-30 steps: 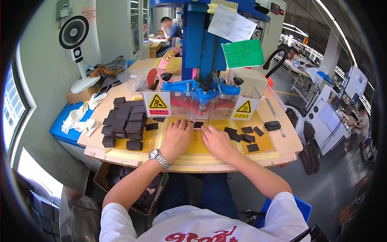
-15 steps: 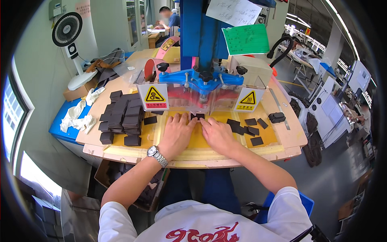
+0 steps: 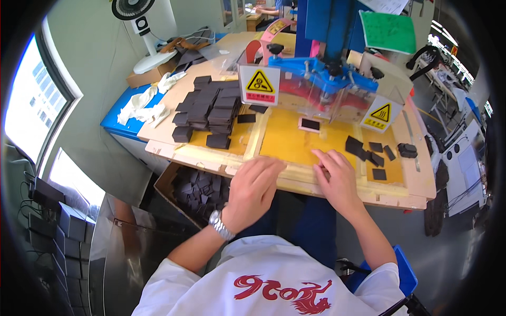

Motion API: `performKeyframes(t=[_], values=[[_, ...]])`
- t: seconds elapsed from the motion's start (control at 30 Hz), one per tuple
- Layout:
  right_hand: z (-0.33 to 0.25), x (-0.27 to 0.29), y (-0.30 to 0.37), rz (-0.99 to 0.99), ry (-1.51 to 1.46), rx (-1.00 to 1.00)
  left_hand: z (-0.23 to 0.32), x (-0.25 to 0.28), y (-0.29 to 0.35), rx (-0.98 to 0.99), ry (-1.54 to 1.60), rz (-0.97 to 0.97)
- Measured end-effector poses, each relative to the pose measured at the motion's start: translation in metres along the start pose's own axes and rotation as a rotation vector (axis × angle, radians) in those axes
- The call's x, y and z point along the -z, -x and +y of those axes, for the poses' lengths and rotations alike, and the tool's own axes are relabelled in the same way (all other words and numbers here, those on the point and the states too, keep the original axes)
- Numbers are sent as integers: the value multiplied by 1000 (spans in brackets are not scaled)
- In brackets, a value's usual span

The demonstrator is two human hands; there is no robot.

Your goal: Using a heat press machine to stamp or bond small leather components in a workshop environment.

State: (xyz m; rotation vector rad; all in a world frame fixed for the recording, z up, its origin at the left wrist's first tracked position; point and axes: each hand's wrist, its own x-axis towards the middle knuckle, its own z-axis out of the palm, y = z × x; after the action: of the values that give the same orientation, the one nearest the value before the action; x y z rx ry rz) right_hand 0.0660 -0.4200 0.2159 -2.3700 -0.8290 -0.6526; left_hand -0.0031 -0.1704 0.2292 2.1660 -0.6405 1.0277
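Note:
Both my hands are drawn back to the near edge of the work table, apart from each other. My left hand (image 3: pixel 255 185), with a wristwatch (image 3: pixel 221 225) at the wrist, has loosely bent fingers pointing right and nothing visible in them. My right hand (image 3: pixel 337 180) hovers over the table edge, thumb and fingers apart, holding nothing. Beyond them a small black rectangular piece (image 3: pixel 311 124) lies in a pale pink frame (image 3: pixel 301 121) on the yellow surface (image 3: pixel 287 138). Just behind it stands a blue press (image 3: pixel 337 73) with a clear guard (image 3: pixel 387 87).
Stacks of black pieces (image 3: pixel 211 108) stand left; several loose ones (image 3: pixel 356 146) lie right. A carton of black pieces (image 3: pixel 197 189) sits below the table. White gloves (image 3: pixel 142 110) and a fan (image 3: pixel 141 26) are at the far left. A blue bin (image 3: pixel 406 268) is at lower right.
My hands have pulled back toward me from the black piece under the press, leaving it in the frame. The view has turned, so the table appears shifted right.

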Motion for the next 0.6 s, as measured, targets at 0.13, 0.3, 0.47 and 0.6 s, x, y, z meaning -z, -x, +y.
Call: performKeyframes(t=[0.13,0.3,0.47,0.6], values=[[-41,2,33,64,-330,38,29,30,117,304,139,-175],[-77,-57,84,-194,-554,204,-21,42,175,779,58,-68],[-32,-186,162,-435,-910,-503,-130,26,181,457,-337,-553],[-4,-195,185,-528,-640,-577,-175,-11,206,623,-187,-666]])
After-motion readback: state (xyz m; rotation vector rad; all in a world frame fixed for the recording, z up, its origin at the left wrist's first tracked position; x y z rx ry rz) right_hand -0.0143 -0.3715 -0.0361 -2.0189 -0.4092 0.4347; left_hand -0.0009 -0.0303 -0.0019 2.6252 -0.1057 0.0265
